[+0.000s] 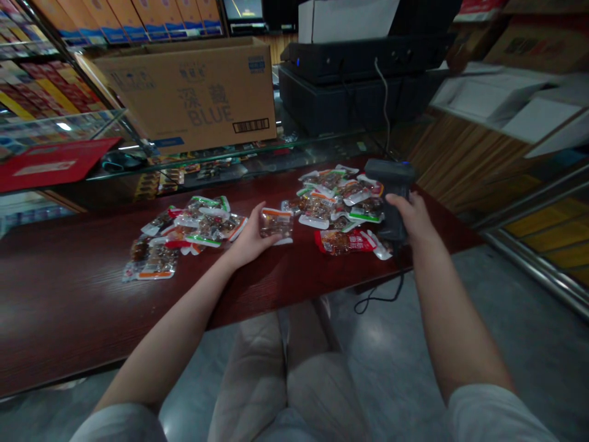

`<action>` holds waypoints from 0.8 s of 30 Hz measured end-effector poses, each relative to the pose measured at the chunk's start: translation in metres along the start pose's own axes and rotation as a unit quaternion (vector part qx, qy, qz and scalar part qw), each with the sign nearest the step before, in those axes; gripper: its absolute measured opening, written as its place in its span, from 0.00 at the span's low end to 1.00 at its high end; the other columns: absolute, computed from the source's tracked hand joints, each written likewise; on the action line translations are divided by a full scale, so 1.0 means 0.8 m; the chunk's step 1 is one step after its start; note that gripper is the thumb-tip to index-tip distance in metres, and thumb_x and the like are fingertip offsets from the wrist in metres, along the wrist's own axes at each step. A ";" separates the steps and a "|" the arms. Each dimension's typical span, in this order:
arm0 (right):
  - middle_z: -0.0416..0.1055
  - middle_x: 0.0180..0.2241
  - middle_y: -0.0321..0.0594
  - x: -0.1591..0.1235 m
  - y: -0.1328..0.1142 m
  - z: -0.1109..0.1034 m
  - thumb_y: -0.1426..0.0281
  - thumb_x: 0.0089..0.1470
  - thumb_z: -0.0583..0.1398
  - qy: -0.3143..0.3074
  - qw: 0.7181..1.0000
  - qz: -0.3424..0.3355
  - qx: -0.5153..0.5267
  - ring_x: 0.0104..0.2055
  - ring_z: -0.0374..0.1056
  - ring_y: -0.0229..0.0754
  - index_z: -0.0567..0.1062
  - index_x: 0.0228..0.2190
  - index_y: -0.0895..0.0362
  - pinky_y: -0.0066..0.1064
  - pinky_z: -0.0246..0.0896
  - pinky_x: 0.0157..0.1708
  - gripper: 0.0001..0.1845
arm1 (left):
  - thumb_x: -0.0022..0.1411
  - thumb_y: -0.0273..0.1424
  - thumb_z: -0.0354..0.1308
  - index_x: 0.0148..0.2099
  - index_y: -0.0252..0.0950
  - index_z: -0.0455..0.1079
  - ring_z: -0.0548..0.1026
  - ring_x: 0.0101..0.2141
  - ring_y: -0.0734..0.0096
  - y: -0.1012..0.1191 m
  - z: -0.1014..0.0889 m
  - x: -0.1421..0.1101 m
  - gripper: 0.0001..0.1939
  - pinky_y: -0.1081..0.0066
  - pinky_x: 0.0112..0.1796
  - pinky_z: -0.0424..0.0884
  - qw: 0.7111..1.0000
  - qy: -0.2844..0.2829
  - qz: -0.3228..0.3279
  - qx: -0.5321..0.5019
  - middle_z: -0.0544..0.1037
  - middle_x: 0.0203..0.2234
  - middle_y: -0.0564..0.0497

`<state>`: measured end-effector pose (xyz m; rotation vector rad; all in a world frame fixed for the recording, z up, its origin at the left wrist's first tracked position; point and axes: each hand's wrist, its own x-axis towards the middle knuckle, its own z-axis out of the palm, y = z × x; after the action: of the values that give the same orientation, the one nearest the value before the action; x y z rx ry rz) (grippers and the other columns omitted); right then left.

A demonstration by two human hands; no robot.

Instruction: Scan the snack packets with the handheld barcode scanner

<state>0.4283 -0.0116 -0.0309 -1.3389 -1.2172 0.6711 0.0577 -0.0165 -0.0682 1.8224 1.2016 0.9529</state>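
Note:
My left hand [251,239] rests at the middle of the dark red wooden counter [69,288], its fingers on a small clear snack packet with an orange band [276,224]. My right hand [411,215] wraps the grip of a black handheld barcode scanner [391,184], which stands near the counter's far right edge. Beside the scanner lies a loose heap of small vacuum-sealed snack packets [334,199], with a red packet [345,241] at its front. A second heap of similar packets [188,236] lies left of my left hand.
A printed cardboard carton [193,92] sits behind the counter on a glass display case [221,156]. Black equipment [363,67] stands at the back, and a red folder [50,162] lies to the left. A black cable [380,298] hangs below the counter's front edge.

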 end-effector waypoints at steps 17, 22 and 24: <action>0.64 0.19 0.24 -0.183 -0.062 0.125 0.56 0.46 0.68 -0.229 0.891 0.245 0.306 0.12 0.55 0.28 0.70 0.40 0.56 0.23 0.49 0.12 0.24 | 0.60 0.32 0.62 0.58 0.39 0.63 0.75 0.53 0.58 0.019 -0.017 -0.007 0.24 0.55 0.56 0.72 0.995 0.015 0.087 -0.040 0.74 0.54 0.43; 0.63 0.19 0.24 -0.177 -0.068 0.131 0.57 0.45 0.69 -0.219 0.893 0.257 0.297 0.12 0.53 0.28 0.71 0.40 0.56 0.22 0.48 0.12 0.24 | 0.60 0.30 0.61 0.63 0.37 0.60 0.71 0.59 0.54 0.016 -0.018 -0.007 0.29 0.51 0.60 0.68 0.993 0.019 0.116 0.007 0.71 0.58 0.39; 0.62 0.18 0.23 -0.175 -0.069 0.133 0.57 0.45 0.69 -0.216 0.895 0.257 0.294 0.12 0.53 0.28 0.70 0.39 0.56 0.22 0.47 0.11 0.24 | 0.60 0.29 0.60 0.63 0.37 0.60 0.71 0.59 0.54 0.018 -0.018 -0.007 0.29 0.52 0.60 0.68 0.991 0.023 0.125 0.033 0.70 0.58 0.39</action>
<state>0.2739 -0.1126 -0.0360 -1.0060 -0.8644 1.6456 0.0492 -0.0235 -0.0507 2.0491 1.0599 1.1106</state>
